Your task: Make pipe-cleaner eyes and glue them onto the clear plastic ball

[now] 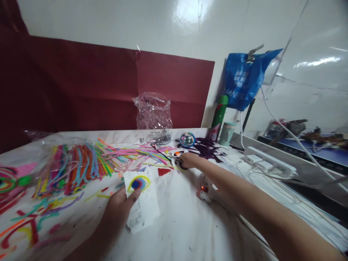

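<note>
- The white paper is low and left of centre, over the desk; it bears an eye-like design in yellow, pale tones, blue and dark red.
- The left hand grips the paper by its left side, thumb pressed on the design.
- The right hand reaches farther out, its fingers curled around the dark handles of what look like scissors, blades toward the left.
- A red scrap lies between the paper and the right hand.
- Colourful fuzzy strips spread behind the paper; more are bundled in clear plastic to the left, with loose bits in front.
- Behind the right hand are a clear round object and dark purple strands.
- Near the right forearm sits a small white device with a red light; a white power strip lies farther right.
- At the back, a crumpled clear bag stands before a dark red sheet; a green can, a pale green cup and a hanging blue bag are to the right.
</note>
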The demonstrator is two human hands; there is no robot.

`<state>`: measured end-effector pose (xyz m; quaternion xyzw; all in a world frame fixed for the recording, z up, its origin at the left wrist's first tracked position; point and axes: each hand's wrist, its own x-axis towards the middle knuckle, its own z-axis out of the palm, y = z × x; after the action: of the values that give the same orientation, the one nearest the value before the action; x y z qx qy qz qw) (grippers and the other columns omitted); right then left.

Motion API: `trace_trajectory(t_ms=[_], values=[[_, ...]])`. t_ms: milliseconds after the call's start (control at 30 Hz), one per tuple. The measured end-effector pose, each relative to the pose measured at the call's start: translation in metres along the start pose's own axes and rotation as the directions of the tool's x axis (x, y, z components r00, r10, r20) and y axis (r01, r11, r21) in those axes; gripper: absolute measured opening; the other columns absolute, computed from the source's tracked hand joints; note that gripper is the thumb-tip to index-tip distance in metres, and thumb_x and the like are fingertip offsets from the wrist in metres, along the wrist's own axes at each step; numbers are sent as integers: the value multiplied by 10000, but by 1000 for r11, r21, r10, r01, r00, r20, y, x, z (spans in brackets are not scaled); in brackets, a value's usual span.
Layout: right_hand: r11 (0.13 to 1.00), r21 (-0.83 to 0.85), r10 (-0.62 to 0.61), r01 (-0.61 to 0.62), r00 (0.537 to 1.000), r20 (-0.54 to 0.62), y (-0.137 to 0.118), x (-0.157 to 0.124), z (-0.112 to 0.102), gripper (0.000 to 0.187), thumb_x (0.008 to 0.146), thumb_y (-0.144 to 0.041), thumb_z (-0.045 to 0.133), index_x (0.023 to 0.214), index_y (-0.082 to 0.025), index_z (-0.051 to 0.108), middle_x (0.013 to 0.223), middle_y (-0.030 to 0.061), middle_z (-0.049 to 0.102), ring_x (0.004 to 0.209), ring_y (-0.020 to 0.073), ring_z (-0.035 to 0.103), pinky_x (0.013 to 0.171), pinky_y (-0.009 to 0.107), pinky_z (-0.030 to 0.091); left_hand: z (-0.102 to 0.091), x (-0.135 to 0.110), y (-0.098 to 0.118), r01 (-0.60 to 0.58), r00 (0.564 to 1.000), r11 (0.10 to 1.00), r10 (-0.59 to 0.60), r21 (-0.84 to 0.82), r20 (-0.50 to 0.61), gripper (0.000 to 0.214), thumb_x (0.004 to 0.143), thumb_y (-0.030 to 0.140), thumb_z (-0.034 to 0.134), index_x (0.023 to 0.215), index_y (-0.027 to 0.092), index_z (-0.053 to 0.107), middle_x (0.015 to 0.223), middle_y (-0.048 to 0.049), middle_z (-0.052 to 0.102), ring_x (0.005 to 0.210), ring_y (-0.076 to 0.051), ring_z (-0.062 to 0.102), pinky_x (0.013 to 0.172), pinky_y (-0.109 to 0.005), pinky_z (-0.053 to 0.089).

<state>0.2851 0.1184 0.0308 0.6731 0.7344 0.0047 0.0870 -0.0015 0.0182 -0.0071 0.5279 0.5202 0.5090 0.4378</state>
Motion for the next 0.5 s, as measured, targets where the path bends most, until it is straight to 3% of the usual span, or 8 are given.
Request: trace_trajectory(t_ms=[267, 500], values=[[996, 40, 74, -75, 997, 26, 3, -9, 4, 317, 893, -302, 565, 1172, -153, 544, 1179, 94, 570, 979, 214, 597, 812, 409, 509, -1, 1, -2, 40, 999, 990, -38, -134, 24, 466, 587, 463, 719, 909, 129, 681, 766, -57, 734, 845, -301, 672, 675, -313, 517], [966, 247, 85, -73, 996, -39, 41, -37, -12, 275, 903, -303, 547, 1145, -171, 559, 1152, 74, 586, 946, 197, 605, 795, 399, 515, -1, -6, 5, 151, 982, 910, -94, -387, 162, 487, 592, 384, 762, 981, 114, 649, 744, -52, 717, 769, -268, 679, 646, -303, 512]])
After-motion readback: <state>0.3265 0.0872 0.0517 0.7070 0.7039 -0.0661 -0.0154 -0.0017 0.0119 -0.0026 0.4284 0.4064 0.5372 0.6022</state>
